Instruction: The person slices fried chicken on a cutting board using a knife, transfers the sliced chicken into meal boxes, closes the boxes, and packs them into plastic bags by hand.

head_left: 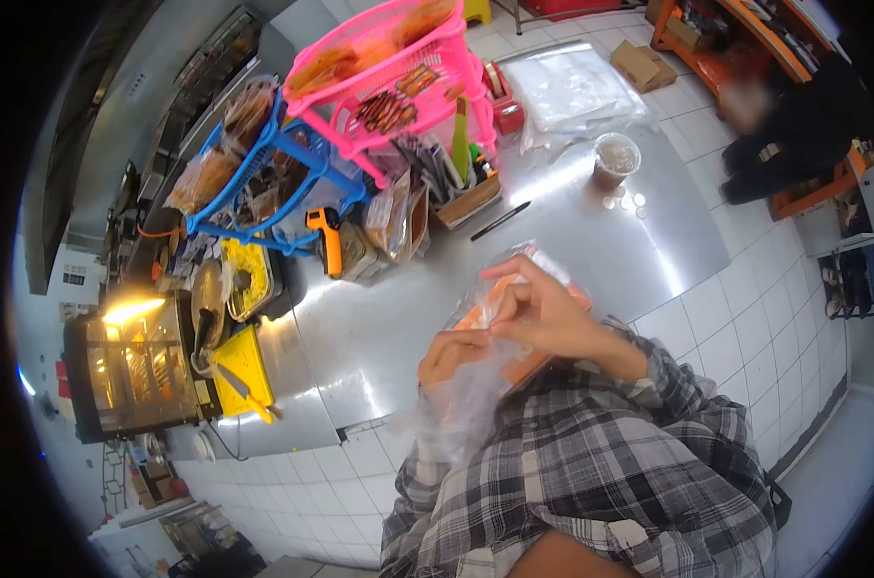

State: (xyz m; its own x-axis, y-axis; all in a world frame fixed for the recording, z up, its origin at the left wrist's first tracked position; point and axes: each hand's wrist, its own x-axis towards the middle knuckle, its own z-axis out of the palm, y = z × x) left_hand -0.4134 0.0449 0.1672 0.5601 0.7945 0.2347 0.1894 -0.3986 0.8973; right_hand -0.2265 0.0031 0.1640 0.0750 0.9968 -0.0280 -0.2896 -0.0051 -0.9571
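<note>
In the head view, my left hand (448, 358) is closed on the gathered film of a clear plastic bag (461, 405), which hangs loosely over my wrist. My right hand (550, 313) meets it, thumb and forefinger pinched on the bag's film. Behind and under my fingers lies something orange in clear wrapping (525, 368), close to my body at the edge of the steel table (389, 332). What exactly it is, I cannot make out. Beyond my hands a black pen (500, 221) rests on the table.
A pink basket rack (389, 72) and a blue rack (263, 183) stand at the back. Nearby are an orange thermometer gun (328, 243), a lidded cup (614, 162), stacked plastic bags (572, 87), and a knife (244, 390) on a yellow board (249, 356). A crouching person (803, 130) is at right.
</note>
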